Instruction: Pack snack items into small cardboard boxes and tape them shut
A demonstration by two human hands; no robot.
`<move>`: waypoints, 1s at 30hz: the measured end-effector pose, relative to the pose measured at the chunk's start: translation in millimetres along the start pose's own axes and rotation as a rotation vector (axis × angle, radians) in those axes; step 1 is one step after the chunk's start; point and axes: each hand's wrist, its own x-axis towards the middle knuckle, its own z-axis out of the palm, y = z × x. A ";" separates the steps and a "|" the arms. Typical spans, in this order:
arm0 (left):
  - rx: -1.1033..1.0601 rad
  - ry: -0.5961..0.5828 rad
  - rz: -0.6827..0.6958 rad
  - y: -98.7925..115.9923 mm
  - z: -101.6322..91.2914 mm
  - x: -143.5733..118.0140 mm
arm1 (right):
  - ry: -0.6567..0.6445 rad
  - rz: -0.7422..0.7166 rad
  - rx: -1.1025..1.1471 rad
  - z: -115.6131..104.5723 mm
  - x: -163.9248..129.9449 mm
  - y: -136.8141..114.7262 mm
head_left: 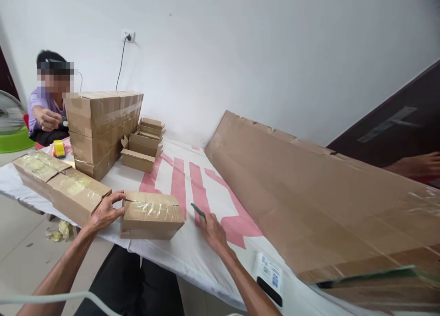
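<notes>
A closed cardboard box (151, 224) with shiny clear tape along its top lies at the near edge of the cloth-covered table. At its left end, my left hand (108, 209) has thumb and forefinger closed against the corner. My right hand (213, 231) is apart from this box, to its right, wrapped around a slim green tool (198, 210) that looks like a utility knife. Its tip points up and left, over the cloth. Just left of my left hand, two more taped boxes (77, 187) stand end to end.
Stacked large cartons (103, 119) rise at the back left, beside several open small boxes (139, 158). A yellow tape roll (59, 149) sits near a seated co-worker (46, 112). A big cardboard sheet (309, 201) leans along the right. A phone (269, 291) lies near the front edge.
</notes>
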 end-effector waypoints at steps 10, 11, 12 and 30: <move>0.004 -0.036 -0.003 12.6 2.3 -5.6 | -0.326 -0.671 0.448 -86.4 3.6 -163.6; 0.019 -0.035 0.016 14.1 2.5 -6.3 | -0.329 -0.703 0.431 -90.2 2.3 -174.6; 0.033 -0.035 0.034 15.4 2.7 -7.0 | -0.328 -0.727 0.410 -93.6 2.4 -182.5; 0.056 -0.010 0.046 16.8 3.7 -8.0 | -0.394 -0.894 -0.017 -101.6 33.7 -219.5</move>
